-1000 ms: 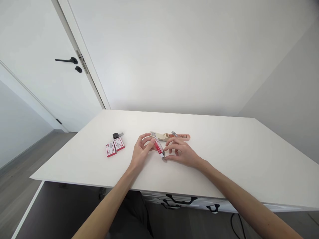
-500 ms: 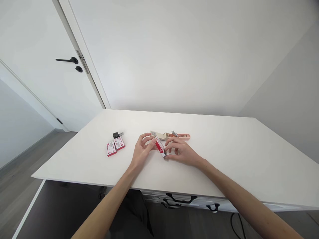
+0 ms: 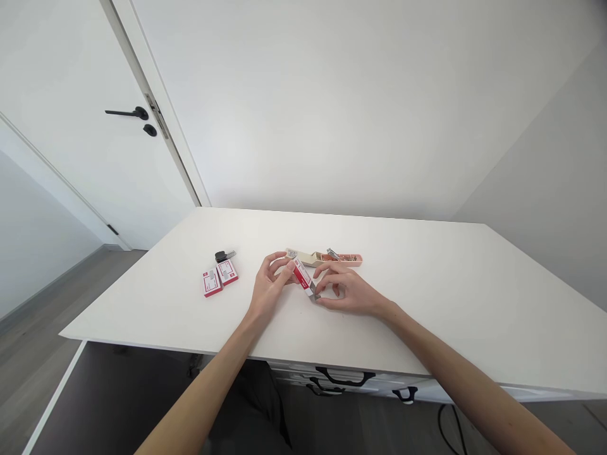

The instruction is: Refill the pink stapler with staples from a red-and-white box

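Observation:
My left hand point(image 3: 271, 287) grips a small red-and-white staple box point(image 3: 302, 275) by its upper end, thumb on the near side. The box tilts down to the right, just above the desk. At its lower end, a grey strip of staples point(image 3: 315, 295) sticks out. My right hand point(image 3: 348, 289) pinches that strip between thumb and fingertips, its other fingers curled. Behind the hands lies a long, slim cream-and-pink case point(image 3: 351, 260), opened out, with small metal pieces in its pink part.
Two more red-and-white boxes, one nearer point(image 3: 212, 283) and one farther point(image 3: 227, 272), lie at the left of the white desk point(image 3: 417, 272). A small black tool with a metal end point(image 3: 222, 256) is behind them. Black-handled drawers point(image 3: 345, 378) sit under the front edge.
The grey staple strip now shows further out of the box's lower end. My right fingertips have shifted slightly down and right; my left hand and the box have moved slightly left.

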The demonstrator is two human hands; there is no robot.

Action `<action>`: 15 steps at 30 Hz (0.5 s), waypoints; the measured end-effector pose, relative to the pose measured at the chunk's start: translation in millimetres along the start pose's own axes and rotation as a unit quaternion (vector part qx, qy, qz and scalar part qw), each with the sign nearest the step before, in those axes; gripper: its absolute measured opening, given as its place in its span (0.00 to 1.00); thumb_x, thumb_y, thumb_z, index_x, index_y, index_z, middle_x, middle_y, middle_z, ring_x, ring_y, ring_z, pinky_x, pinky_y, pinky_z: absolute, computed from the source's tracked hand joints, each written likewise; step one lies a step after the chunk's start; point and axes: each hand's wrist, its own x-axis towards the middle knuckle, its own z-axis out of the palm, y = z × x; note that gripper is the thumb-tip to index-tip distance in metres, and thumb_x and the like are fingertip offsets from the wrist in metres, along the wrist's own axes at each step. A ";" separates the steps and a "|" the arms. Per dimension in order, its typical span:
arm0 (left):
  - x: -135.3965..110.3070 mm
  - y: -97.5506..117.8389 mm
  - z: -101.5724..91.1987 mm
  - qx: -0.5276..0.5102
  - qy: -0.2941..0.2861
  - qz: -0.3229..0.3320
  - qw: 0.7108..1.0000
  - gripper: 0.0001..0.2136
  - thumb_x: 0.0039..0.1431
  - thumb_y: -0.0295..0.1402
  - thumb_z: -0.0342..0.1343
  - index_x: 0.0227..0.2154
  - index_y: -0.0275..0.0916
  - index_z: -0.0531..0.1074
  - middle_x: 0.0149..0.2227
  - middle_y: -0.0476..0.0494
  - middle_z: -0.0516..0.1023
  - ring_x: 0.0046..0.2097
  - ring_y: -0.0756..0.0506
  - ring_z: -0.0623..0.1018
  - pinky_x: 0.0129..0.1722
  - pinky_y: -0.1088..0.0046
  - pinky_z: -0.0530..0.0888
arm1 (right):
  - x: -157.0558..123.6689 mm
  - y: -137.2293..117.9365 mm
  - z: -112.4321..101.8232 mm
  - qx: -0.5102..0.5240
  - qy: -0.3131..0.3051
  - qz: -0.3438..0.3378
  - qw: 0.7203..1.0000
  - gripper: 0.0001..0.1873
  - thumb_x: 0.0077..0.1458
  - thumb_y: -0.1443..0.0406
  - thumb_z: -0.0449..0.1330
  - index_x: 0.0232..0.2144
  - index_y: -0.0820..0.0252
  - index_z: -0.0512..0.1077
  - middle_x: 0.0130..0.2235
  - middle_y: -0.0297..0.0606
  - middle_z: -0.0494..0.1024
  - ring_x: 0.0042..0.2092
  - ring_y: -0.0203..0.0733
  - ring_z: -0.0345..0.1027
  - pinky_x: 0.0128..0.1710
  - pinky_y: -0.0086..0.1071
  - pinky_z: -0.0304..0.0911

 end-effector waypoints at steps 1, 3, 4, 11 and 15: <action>0.1 -0.5 -0.4 -0.001 0.005 -0.001 1.000 0.27 0.58 0.49 0.68 0.53 0.40 0.68 0.46 0.43 0.80 0.36 0.47 0.82 0.48 0.58 0.80 | -0.2 0.3 -0.2 0.001 0.000 0.001 1.000 0.06 0.56 0.61 0.71 0.36 0.53 0.82 0.54 0.44 0.75 0.43 0.42 0.73 0.34 0.34 0.72; 0.6 -2.1 -1.3 -0.003 0.020 -0.001 1.000 0.26 0.59 0.49 0.67 0.53 0.40 0.68 0.47 0.42 0.81 0.38 0.46 0.82 0.49 0.60 0.79 | -0.5 0.9 -0.8 0.003 -0.002 0.006 1.000 0.05 0.55 0.61 0.71 0.36 0.53 0.82 0.54 0.43 0.74 0.42 0.42 0.72 0.34 0.34 0.72; 1.0 -2.9 -1.8 -0.005 0.031 0.000 0.999 0.26 0.59 0.49 0.67 0.53 0.40 0.68 0.47 0.42 0.81 0.40 0.46 0.82 0.49 0.60 0.78 | -0.6 1.2 -1.2 0.003 -0.003 0.009 1.000 0.05 0.55 0.61 0.71 0.36 0.53 0.82 0.54 0.43 0.74 0.42 0.41 0.72 0.34 0.34 0.72; 3.1 -4.1 -2.7 -0.056 0.075 -0.007 0.996 0.25 0.61 0.49 0.66 0.54 0.41 0.69 0.43 0.45 0.82 0.42 0.46 0.81 0.54 0.59 0.77 | -0.1 1.9 -2.7 -0.007 -0.020 0.016 1.000 0.07 0.56 0.58 0.71 0.35 0.53 0.81 0.54 0.42 0.75 0.41 0.42 0.72 0.34 0.34 0.71; 1.6 -3.1 -2.1 -0.061 0.053 -0.011 0.997 0.27 0.62 0.49 0.66 0.57 0.42 0.68 0.45 0.44 0.82 0.44 0.45 0.82 0.57 0.56 0.76 | 1.8 1.3 -3.2 0.026 -0.007 0.040 0.999 0.14 0.57 0.51 0.70 0.38 0.53 0.81 0.53 0.43 0.77 0.43 0.44 0.73 0.34 0.34 0.71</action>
